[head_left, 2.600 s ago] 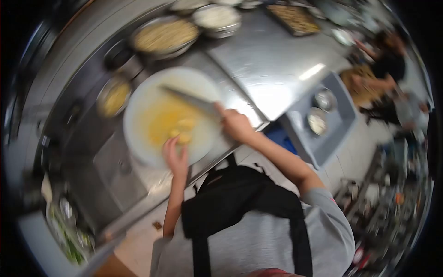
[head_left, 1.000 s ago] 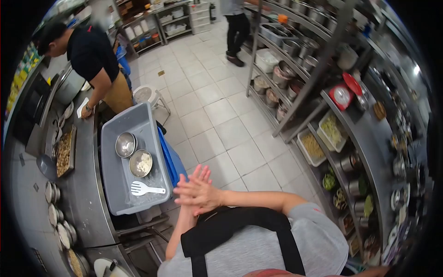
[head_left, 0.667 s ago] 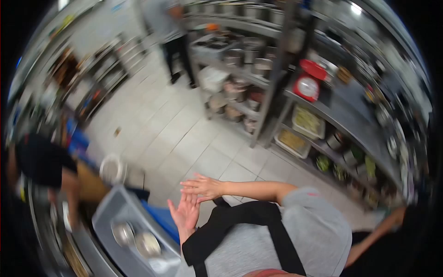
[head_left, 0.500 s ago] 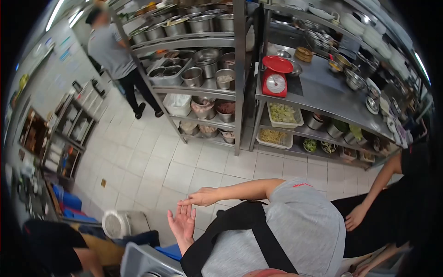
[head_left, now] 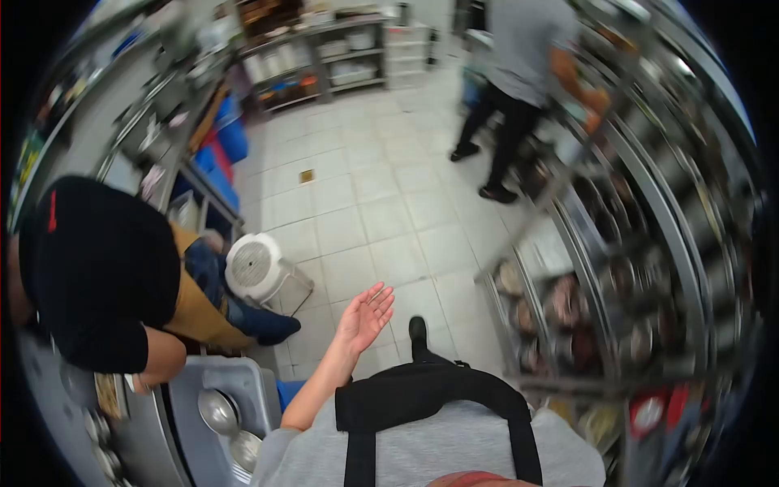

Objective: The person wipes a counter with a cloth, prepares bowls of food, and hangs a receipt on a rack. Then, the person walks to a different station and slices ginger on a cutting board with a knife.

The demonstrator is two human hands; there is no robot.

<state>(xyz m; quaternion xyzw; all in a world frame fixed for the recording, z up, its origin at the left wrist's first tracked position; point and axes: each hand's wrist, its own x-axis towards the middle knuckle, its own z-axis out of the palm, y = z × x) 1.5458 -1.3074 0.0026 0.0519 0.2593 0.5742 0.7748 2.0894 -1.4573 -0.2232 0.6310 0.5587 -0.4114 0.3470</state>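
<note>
My left hand (head_left: 366, 316) is raised in front of my chest over the tiled floor (head_left: 381, 195), palm up with fingers spread, holding nothing. It touches nothing. Nearest to it are a white round stool (head_left: 253, 266) to its left and my dark shoe (head_left: 418, 329) just to its right. My right hand is out of the picture. I wear a grey shirt and a black apron (head_left: 430, 398).
A person in a black shirt and tan apron (head_left: 97, 268) stands close on the left beside a grey tub (head_left: 243, 377) holding metal bowls (head_left: 217, 411). Another person in grey (head_left: 519, 49) stands at the steel shelving (head_left: 625, 260) on the right. Blue bins (head_left: 231, 138) sit far left.
The view has swung round the kitchen. My hands, which were together and rubbing, have parted; the right one has left the picture and the left stays raised, open.
</note>
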